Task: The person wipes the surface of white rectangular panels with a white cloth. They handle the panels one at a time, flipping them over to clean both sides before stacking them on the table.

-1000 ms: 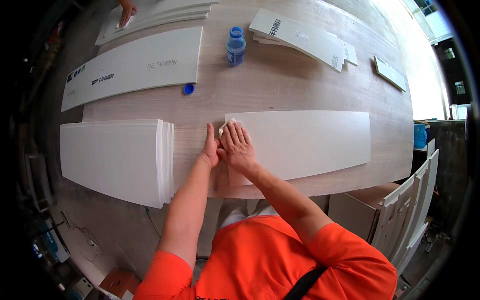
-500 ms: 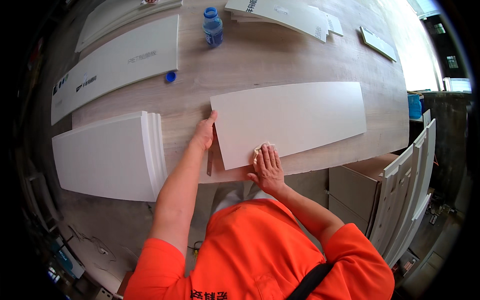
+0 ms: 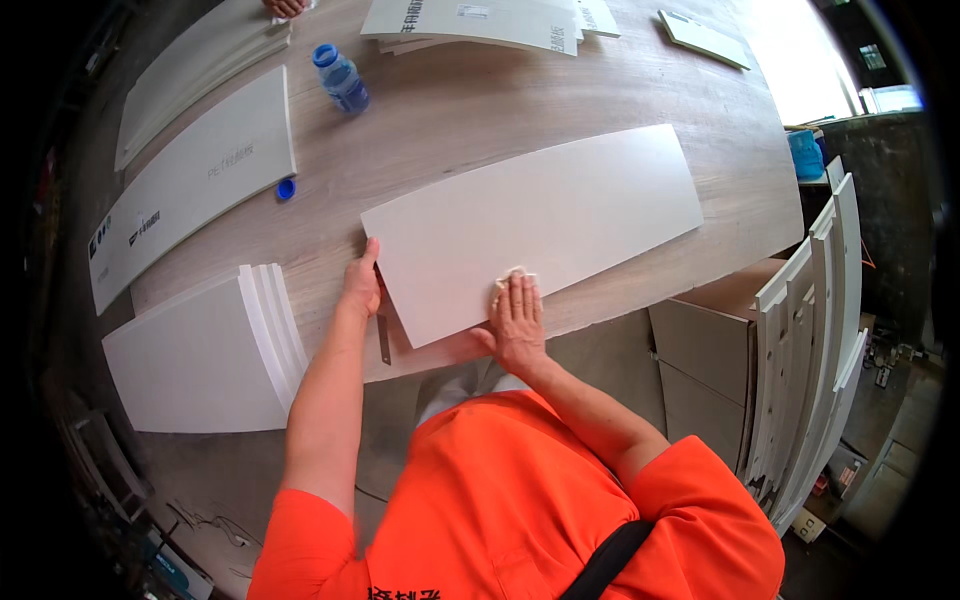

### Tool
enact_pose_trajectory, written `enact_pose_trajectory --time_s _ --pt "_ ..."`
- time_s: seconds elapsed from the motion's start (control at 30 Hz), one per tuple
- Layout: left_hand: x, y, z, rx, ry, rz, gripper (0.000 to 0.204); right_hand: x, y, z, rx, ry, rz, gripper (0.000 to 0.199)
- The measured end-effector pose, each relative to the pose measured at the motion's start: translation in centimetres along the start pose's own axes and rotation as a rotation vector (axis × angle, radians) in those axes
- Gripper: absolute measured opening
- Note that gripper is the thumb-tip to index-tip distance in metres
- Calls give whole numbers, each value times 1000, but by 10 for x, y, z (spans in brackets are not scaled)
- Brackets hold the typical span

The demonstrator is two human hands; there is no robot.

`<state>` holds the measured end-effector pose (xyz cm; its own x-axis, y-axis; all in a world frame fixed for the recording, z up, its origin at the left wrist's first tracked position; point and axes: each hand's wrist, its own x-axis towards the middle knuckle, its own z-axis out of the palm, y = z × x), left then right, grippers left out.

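A long white panel [image 3: 530, 215] lies on the wood-grain table in front of me. At its left edge, my left hand [image 3: 361, 284] grips it with the thumb on the top face. My right hand [image 3: 517, 325] presses a pale crumpled cloth [image 3: 499, 287] onto the panel near its front edge. Its fingers stretch over the cloth and cover most of it. Just beside my left hand, a thin metal ruler [image 3: 384, 340] sticks out toward the table's front edge.
Stacked white panels [image 3: 190, 355] stand at the left, with a printed panel [image 3: 200, 180] behind. An uncapped blue bottle [image 3: 343, 80] and blue cap [image 3: 287, 189] are on the table [image 3: 440, 130]. Another person's hand [image 3: 285, 7] shows far left. More panels [image 3: 810, 330] lean at right.
The whole view has swung, so the table appears tilted. My right hand and the cloth have slid a little to the right along the panel. My left hand keeps its hold.
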<state>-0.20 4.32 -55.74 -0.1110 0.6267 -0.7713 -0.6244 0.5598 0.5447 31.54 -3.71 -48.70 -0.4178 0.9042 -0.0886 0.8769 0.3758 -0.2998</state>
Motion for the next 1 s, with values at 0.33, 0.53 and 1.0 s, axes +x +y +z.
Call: enact_pose_trajectory --time_s 0.33,0.53,1.0 --pt "-16 10 1 57 -17 -60 72 4 146 -20 7 103 198 101" --pt "-8 13 8 84 -29 -42 67 36 410 -87 -30 253 898 109" --pt "-21 12 19 87 117 -19 70 245 410 -142 -87 22 422 108"
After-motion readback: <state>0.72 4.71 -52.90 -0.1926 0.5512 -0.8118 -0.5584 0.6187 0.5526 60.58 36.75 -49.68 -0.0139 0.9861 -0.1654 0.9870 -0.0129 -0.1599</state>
